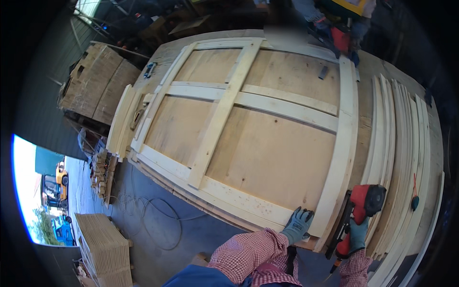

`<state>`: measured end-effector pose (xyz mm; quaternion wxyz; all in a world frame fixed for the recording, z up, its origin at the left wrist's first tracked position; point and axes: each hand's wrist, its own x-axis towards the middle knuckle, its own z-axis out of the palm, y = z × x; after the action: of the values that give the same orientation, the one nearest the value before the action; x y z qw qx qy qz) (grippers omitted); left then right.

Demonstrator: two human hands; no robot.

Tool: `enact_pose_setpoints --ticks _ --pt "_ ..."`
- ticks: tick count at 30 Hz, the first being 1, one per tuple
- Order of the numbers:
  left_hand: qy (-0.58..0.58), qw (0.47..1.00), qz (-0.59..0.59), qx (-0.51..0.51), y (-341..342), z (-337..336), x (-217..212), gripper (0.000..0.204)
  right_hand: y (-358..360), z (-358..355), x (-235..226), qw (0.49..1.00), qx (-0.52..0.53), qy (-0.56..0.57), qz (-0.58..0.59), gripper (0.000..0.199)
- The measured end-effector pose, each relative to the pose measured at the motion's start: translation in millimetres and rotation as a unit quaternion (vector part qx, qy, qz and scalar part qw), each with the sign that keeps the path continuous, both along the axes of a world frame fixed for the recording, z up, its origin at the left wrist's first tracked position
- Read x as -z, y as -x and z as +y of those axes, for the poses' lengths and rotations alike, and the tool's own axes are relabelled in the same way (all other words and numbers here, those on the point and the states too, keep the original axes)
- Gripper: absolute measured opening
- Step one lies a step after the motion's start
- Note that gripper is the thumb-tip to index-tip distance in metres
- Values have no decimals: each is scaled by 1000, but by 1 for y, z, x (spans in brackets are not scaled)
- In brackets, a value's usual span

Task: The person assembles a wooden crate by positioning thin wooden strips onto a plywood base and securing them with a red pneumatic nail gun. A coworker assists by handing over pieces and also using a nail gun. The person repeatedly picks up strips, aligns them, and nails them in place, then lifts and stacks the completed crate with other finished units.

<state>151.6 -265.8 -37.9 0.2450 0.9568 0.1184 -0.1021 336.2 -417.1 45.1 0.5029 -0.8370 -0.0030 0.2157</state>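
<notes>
Left hand (297,225), gloved blue-grey, lies flat and open on the pale wooden panel frame (248,138); right hand (357,233) grips the red-and-black nail gun (356,215) just beside it.

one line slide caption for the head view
Gloved left hand steadies a framed plywood panel; right hand holds a red nail gun.

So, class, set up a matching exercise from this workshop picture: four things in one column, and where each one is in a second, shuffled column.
Things:
1. left hand in a blue-grey glove
2. red and black nail gun
3. stack of pale wooden slats
4. thin hose looped in coils

Places:
A. on the grey floor
B. flat on the panel's near corner
C. right of the framed plywood panel
D. in the right hand

Pairs: 1-B, 2-D, 3-C, 4-A
</notes>
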Motion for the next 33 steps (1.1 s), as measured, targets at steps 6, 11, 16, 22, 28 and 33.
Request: enact_pose_setpoints --ticks 6,11,16,22,28,33 --pt "11 1000 29 -6 -4 6 -10 96 -10 1 -1 999 -18 18 37 49" --pt "-11 998 -67 0 3 1 24 101 -29 -21 24 988 6 -106 115 45" --pt "-74 993 -94 -7 14 3 29 93 -30 -6 -7 956 -57 -116 262 27" --pt "-92 992 -84 13 7 4 34 96 -8 -59 -15 952 -64 -70 291 25" --pt "-103 992 -71 14 5 0 26 90 49 -125 -12 958 -60 -52 276 24" --pt "-104 989 -101 16 2 -2 21 86 80 -159 -7 962 -74 -81 250 29"
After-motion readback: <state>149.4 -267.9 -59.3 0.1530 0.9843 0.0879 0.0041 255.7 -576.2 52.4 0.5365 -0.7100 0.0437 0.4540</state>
